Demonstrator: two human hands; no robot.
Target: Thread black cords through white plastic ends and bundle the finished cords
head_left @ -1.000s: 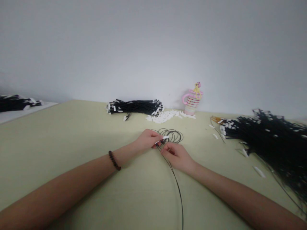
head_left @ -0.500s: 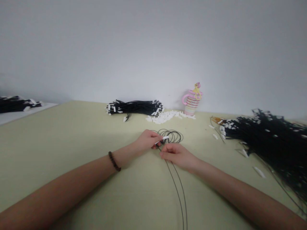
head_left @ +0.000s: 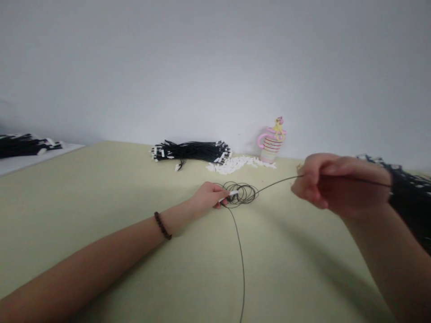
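Our left hand (head_left: 208, 196) rests on the worktop (head_left: 117, 188) about midway between its near and far edges. Its fingertips are pinched on the white connector (head_left: 232, 194), which sits at the coil of black wire (head_left: 240, 194) lying flat there. Our right hand (head_left: 332, 184) is closed in a fist around a taut strand (head_left: 276, 183) that runs from the coil, and it is raised above the worktop, well apart from the left. Another tail of wire (head_left: 240, 260) trails from the coil toward the near edge. The near half of the worktop is bare, and so is its left part up to the left edge. Along the far edge lie a bundle of black cables (head_left: 190, 150), a heap of white pieces (head_left: 235, 163) and a pink cup (head_left: 271, 146). A large pile of black cables (head_left: 407, 197) crowds the right edge, just behind our right wrist. Half a second ago the right hand lay just beside the left at the coil, and two strands ran toward the near edge. Now it has drawn out to the right and up, and only one remains. The left hand has stayed put.
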